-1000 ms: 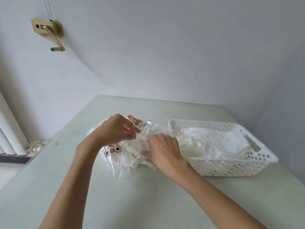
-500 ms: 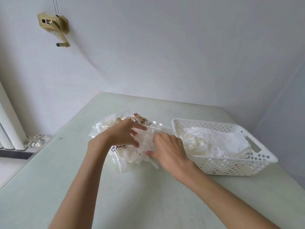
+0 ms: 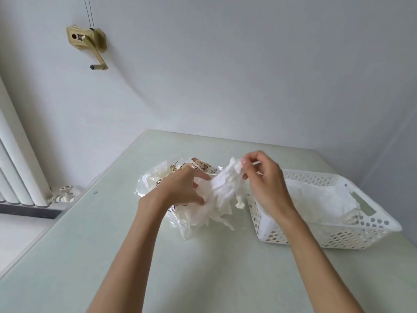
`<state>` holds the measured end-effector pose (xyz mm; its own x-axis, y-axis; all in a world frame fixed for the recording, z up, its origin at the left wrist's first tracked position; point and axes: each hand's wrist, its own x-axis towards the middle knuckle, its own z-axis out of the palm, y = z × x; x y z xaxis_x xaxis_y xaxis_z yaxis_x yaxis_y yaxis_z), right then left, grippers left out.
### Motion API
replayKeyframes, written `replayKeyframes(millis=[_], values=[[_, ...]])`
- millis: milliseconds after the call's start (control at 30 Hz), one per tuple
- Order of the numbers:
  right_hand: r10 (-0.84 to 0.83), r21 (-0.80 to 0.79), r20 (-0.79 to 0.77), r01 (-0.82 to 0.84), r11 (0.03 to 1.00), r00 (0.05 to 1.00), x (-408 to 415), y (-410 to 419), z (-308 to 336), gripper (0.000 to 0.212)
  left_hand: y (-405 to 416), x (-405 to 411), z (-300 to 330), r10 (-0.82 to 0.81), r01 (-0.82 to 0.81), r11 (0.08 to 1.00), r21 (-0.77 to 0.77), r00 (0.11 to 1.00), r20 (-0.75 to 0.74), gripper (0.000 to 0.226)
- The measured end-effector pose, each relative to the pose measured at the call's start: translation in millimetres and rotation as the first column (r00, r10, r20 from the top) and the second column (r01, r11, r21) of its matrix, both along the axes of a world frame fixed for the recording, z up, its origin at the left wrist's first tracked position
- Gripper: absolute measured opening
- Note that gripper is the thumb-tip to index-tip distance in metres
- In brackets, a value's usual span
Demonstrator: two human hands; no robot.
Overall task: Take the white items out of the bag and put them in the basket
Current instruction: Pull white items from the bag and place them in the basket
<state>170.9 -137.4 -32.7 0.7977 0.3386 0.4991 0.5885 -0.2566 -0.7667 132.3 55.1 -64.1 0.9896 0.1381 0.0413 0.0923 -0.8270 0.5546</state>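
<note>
Clear printed plastic bag [image 3: 162, 177], mid-table toward the far edge, pinned under the left hand [image 3: 180, 190], fingers spread flat; right hand [image 3: 264, 184] pinching a bunch of white tissue sheets [image 3: 222, 188] lifted from the bag mouth, lower ends trailing on the table [image 3: 158, 267]. White perforated basket [image 3: 338, 236] just right of the bag, by the right edge, already holding white tissue.

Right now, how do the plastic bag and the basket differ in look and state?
The plastic bag is clear, crumpled film printed with cartoon animals; the basket is rigid white plastic with perforated walls. The bag lies slumped under the left hand, while the basket stands upright with no hand gripping it. The right hand is lifting white items from the bag; others already lie in the basket. Both rest on the table.
</note>
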Motion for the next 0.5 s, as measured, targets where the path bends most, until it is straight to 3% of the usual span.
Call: replayKeyframes(millis=[67, 167, 233, 300, 367, 433, 500], values=[[0.063, 0.039, -0.036, -0.062, 0.997, 0.997, 0, -9, 12, 0.013, 0, 1, -2, -0.013, 0.014, 1.0, 0.007, 1.0, -0.017, 0.039], [0.158, -0.033, -0.13, -0.164, 0.986, 0.979, 0, -20, 16, 0.015, 0, 1, 0, -0.059, 0.059, 0.998, -0.004, 0.998, 0.003, 0.028], [0.139, 0.11, -0.248, -0.115, 0.987, 0.959, 4, -25, 16, 0.016, 1, -2, 5, -0.096, 0.095, 0.994, -0.05, 0.995, -0.031, 0.04], [0.273, 0.365, -0.451, -0.104, 0.925, 0.85, 9, -30, 19, 0.016, 5, -6, 14, -0.146, 0.145, 0.984, -0.101, 0.989, -0.004, 0.046], [0.483, 0.581, -0.558, -0.098, 0.808, 0.675, 10, -36, 24, 0.012, 2, -13, 25, -0.176, 0.191, 0.967, -0.167, 0.979, 0.102, 0.053], [0.603, 0.671, -0.584, -0.095, 0.736, 0.543, 6, -41, 29, 0.017, -7, -19, 38, -0.171, 0.228, 0.932, -0.28, 0.962, 0.214, 0.06], [0.637, 0.685, -0.604, -0.096, 0.722, 0.479, 6, -44, 29, 0.024, -16, -25, 49, -0.203, 0.281, 0.873, -0.398, 0.952, 0.228, 0.063]])
